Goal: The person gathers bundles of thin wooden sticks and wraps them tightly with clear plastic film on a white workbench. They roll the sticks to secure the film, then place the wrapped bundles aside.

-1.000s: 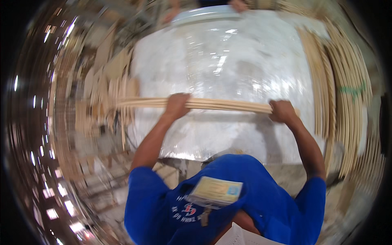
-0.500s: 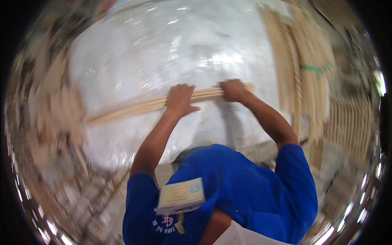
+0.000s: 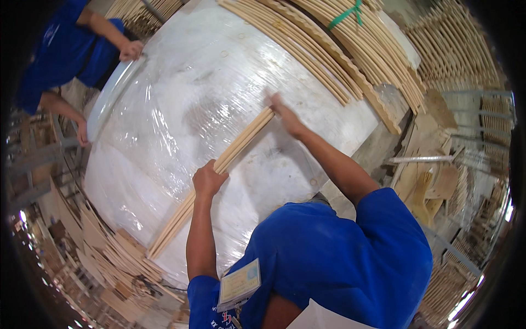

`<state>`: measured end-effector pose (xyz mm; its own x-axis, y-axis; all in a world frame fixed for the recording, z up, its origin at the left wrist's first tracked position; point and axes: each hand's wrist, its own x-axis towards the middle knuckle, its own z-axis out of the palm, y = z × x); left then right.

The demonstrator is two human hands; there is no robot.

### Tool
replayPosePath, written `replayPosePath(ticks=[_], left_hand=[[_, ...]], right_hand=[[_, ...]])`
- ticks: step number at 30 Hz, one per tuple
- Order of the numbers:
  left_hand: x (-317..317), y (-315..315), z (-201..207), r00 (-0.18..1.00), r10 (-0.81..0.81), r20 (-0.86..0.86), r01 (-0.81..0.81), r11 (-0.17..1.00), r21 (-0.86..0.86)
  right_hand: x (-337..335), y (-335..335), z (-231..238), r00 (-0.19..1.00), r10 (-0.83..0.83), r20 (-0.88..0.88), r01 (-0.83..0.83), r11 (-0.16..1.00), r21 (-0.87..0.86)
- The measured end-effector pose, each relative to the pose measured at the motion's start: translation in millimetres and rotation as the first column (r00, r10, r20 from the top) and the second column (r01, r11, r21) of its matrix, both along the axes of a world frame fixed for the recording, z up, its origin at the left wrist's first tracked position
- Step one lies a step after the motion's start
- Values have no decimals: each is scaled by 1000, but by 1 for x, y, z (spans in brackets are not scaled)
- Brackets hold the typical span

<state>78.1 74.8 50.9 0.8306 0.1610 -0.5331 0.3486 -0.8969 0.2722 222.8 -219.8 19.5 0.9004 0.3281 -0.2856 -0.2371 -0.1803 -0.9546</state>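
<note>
A slim bundle of several pale wooden rods (image 3: 245,138) slants over a table (image 3: 181,109) covered in clear plastic film. My left hand (image 3: 210,180) is closed around the bundle near its middle, the thumb on the near side. By the upper right end of the rods is my right hand (image 3: 285,116), slightly blurred, its fingers stretched out and not wrapped around them. Its palm faces the rod ends; whether it touches them I cannot tell. The lower left end of the bundle reaches the table's near left edge.
More wooden rods (image 3: 307,52) and a wavy-edged wooden strip (image 3: 378,109) lie along the far right side, near a bundle with a green tie (image 3: 345,15). At the far left, a co-worker's hand (image 3: 131,50) rests on the table edge. Racks of wooden parts (image 3: 455,46) stand at right.
The view has turned, so the rods slant more steeply and a co-worker shows at upper left. My right hand has come off the rods and opened; my left now grips them.
</note>
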Motion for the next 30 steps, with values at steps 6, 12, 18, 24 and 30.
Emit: replayPosePath(ticks=[6,12,18,24,30], left_hand=[[0,35,0,986,4,-167,-52,958,-281],[33,44,16,868,-28,-495,-256,829,-497],[21,55,-12,886,-49,-461,-206,849,-486],[-15,46,-25,1000,21,11,-20,997,-72],[-25,37,-28,994,79,69,-69,988,-137]], right_hand=[[7,-3,2,968,76,-239,-25,977,210],[-10,24,-13,911,57,-409,214,783,584],[-19,76,-28,769,-341,-541,570,749,338],[-14,98,-47,765,-379,-520,569,776,271],[56,52,-29,994,-99,44,108,904,-413]])
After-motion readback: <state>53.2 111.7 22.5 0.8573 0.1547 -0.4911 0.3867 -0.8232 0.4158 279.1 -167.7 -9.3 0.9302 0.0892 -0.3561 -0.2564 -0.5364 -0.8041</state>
